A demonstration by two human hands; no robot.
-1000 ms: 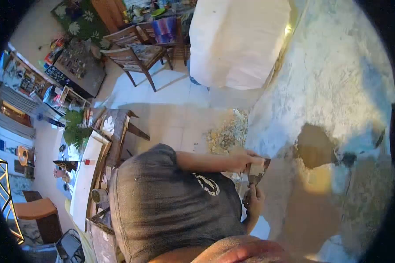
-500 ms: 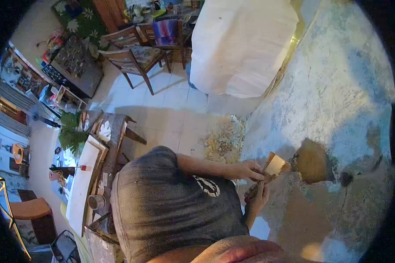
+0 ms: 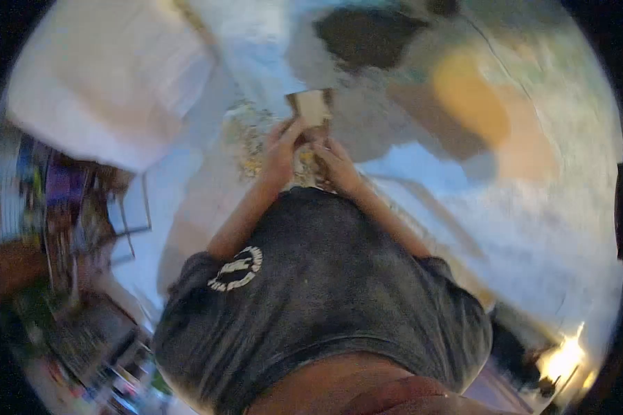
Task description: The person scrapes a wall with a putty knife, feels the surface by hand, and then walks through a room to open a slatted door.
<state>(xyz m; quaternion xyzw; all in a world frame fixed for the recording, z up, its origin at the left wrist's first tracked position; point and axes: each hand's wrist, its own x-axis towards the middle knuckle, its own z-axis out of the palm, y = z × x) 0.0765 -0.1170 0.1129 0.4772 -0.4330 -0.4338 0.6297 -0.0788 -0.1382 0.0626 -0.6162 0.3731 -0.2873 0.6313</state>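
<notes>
A wide-bladed scraper (image 3: 313, 107) is held out in front of my chest, its pale blade pointing away from me toward the wall. My right hand (image 3: 339, 166) wraps round its handle, below the blade. At the blade's lower left corner, the fingers of my left hand (image 3: 280, 149) close on the scraper. Motion blur hides the exact finger contact. Beyond the blade, apart from it, the patchy wall (image 3: 408, 90) has a dark brown patch (image 3: 367, 34) where the surface differs.
Crumbled debris (image 3: 249, 155) lies on the floor below the wall. A large object under a pale cover (image 3: 111, 83) stands at the upper left. Blurred wooden chairs (image 3: 83, 221) are at the left. A bright lamp (image 3: 561, 360) shines at the lower right.
My view has swung round, so the wall now fills the top and right. Both hands and the scraper appear in the upper middle. The scraper stays held.
</notes>
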